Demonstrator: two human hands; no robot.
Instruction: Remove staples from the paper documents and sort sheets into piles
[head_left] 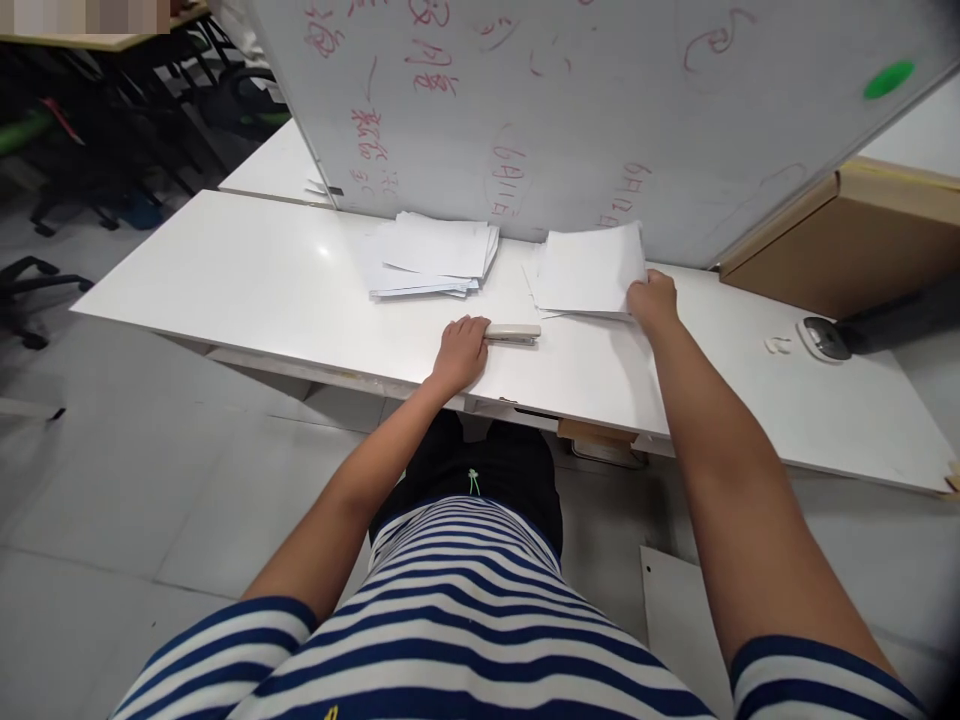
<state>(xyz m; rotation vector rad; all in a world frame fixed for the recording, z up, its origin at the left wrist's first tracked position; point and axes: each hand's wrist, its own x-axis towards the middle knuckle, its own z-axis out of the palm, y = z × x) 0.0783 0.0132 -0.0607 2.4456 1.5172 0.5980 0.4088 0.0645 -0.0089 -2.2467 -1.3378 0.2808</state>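
My left hand (459,352) rests on the white table (247,290) with its fingers curled over the near end of a cream stapler (516,333). My right hand (652,300) reaches further out and pinches the lower right corner of a small stack of white paper sheets (589,270). A second, messier pile of white sheets (431,258) lies to the left of it, untouched.
A large whiteboard (600,110) with red writing leans on the table behind the papers. A cardboard box (840,240) stands at the right, with a small grey device (823,338) near it. Office chairs (45,290) stand at the left.
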